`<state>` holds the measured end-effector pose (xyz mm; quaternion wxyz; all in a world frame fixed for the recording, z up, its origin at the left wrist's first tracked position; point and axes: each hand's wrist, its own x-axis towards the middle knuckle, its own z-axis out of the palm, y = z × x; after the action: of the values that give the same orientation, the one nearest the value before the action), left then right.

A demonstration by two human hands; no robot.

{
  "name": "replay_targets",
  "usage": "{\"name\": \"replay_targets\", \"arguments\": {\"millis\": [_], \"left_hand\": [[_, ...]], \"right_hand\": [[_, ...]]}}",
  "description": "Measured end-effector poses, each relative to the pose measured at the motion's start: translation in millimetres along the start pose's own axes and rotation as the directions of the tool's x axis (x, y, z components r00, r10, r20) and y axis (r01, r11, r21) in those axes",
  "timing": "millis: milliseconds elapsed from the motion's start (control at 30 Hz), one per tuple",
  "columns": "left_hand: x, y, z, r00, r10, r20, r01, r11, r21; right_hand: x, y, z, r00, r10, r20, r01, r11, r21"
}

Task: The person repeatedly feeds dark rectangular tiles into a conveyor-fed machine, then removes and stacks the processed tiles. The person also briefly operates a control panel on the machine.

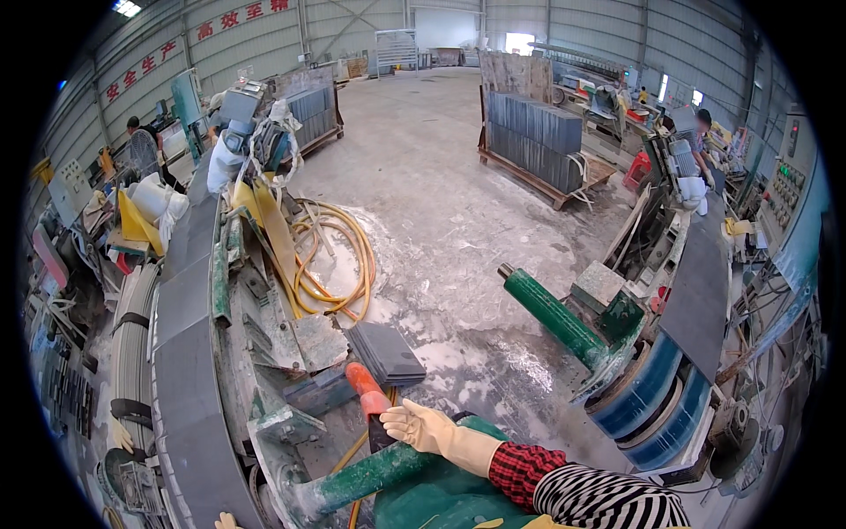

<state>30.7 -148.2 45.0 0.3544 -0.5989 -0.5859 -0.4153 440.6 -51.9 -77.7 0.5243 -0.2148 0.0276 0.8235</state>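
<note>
My right hand (pixel 427 430), in a cream rubber glove, reaches in over a green cylinder (pixel 374 479). Its fingers are stretched out beside an orange-red, rounded piece (pixel 363 384) with a dark lower end; I cannot tell whether they touch. Nothing shows in that palm. Only the gloved fingertips of my left hand (pixel 226 522) come in at the lower edge, extended at the dark slabs (pixel 196 414), which lie end to end along the left machine line. A small stack of dark slabs (pixel 385 353) lies beyond my right hand.
A coiled yellow hose (pixel 357 256) lies on the floor. At right, a dark slab (pixel 696 295) rests over blue rollers (pixel 648 388), near another green cylinder (pixel 555 309). Slabs stand on a pallet (pixel 533 183). Another cream glove (pixel 122 436) shows at far left. People work farther back.
</note>
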Motion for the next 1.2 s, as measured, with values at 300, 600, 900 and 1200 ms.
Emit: {"name": "replay_targets", "arguments": {"millis": [300, 600, 900, 1200], "left_hand": [[-8, -2, -1, 1.0, -0.022, 0.017, 0.023, 0.999, -0.027], [-57, -42, -3, 0.969, -0.18, 0.168, 0.181, 0.983, 0.013], [-62, -47, -5, 0.924, -0.301, 0.234, 0.303, 0.953, 0.029], [-83, -70, -33, 0.119, -0.902, 0.415, 0.872, -0.106, -0.479]], "right_hand": [[-1, -3, -1, 1.0, -0.002, -0.01, 0.002, 1.0, 0.005], [10, 3, -4, 0.995, 0.034, 0.092, -0.036, 0.999, 0.023], [-5, -3, 7, 1.0, -0.018, 0.004, 0.018, 1.0, 0.012], [-4, -6, 7, 1.0, -0.019, -0.007, 0.019, 1.0, 0.0]]}}
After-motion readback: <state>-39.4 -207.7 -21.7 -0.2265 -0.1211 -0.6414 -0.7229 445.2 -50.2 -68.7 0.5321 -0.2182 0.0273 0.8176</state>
